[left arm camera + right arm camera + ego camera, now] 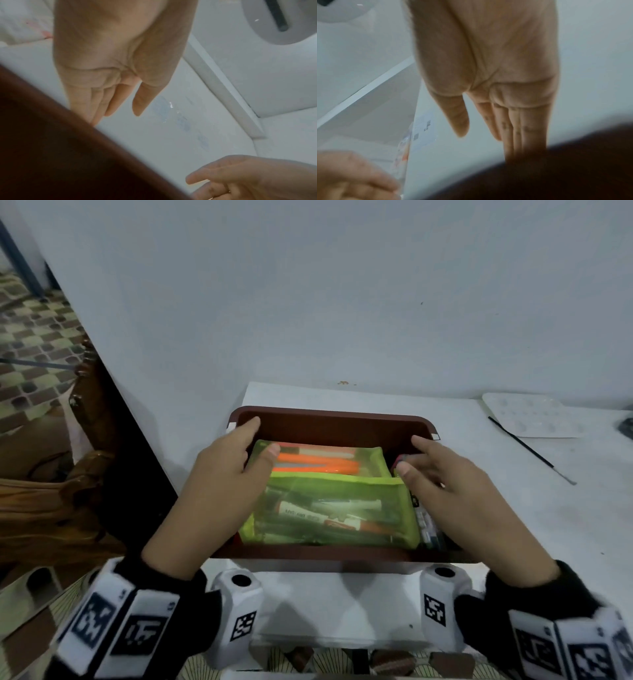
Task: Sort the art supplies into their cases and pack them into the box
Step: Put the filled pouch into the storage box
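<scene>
A brown box (335, 422) stands on the white table and holds two green mesh pouches. The rear pouch (322, 457) shows orange markers; the front pouch (329, 511) shows dark and white markers. Small supplies (426, 523) are wedged along the box's right wall. My left hand (263, 436) lies along the box's left side with fingers straight and its thumb touching the rear pouch. My right hand (409, 455) hovers over the box's right end, fingers spread and blurred. In the wrist views the left hand (120, 108) and the right hand (486, 135) are flat and hold nothing, beside the brown rim (51, 148).
A white paint palette (534, 416) and a thin black brush (531, 450) lie on the table at the back right. A dark wooden chair (85, 474) stands left of the table. The white wall rises just behind the box.
</scene>
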